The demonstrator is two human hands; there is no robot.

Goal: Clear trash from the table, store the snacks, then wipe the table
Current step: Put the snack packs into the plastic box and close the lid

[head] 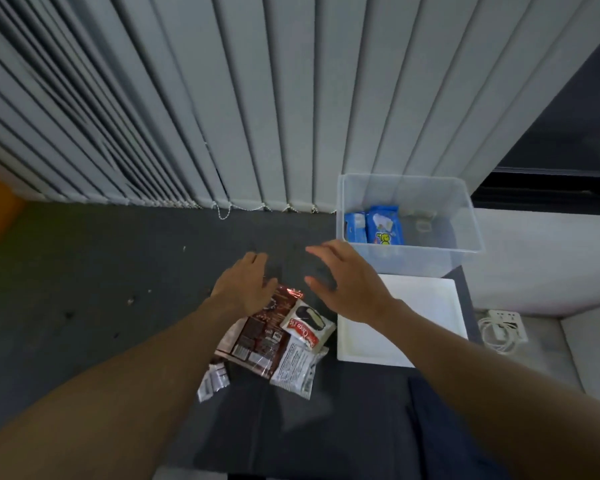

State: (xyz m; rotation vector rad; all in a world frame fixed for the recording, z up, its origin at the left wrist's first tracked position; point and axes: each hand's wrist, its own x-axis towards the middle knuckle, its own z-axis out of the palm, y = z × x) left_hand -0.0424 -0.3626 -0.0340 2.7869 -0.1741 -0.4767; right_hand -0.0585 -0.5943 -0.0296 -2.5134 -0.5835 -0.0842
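A heap of empty wrappers lies on the dark table (101, 265): a brown foil wrapper (260, 341), a white Choco Pie wrapper (307, 325), a white printed wrapper (297, 370) and a small torn piece (213, 381). My left hand (246, 285) hovers over the far end of the brown wrapper, fingers relaxed. My right hand (343, 280) is spread open just right of the heap, holding nothing. A clear plastic bin (409, 258) at the back right holds two blue snack packs (383, 225).
A white square lid or tray (413, 306) lies between the bin and the wrappers. Crumbs (130, 301) dot the table's left part. Vertical blinds (257, 116) hang behind the table. A white power strip with cable (501, 329) sits on a ledge to the right.
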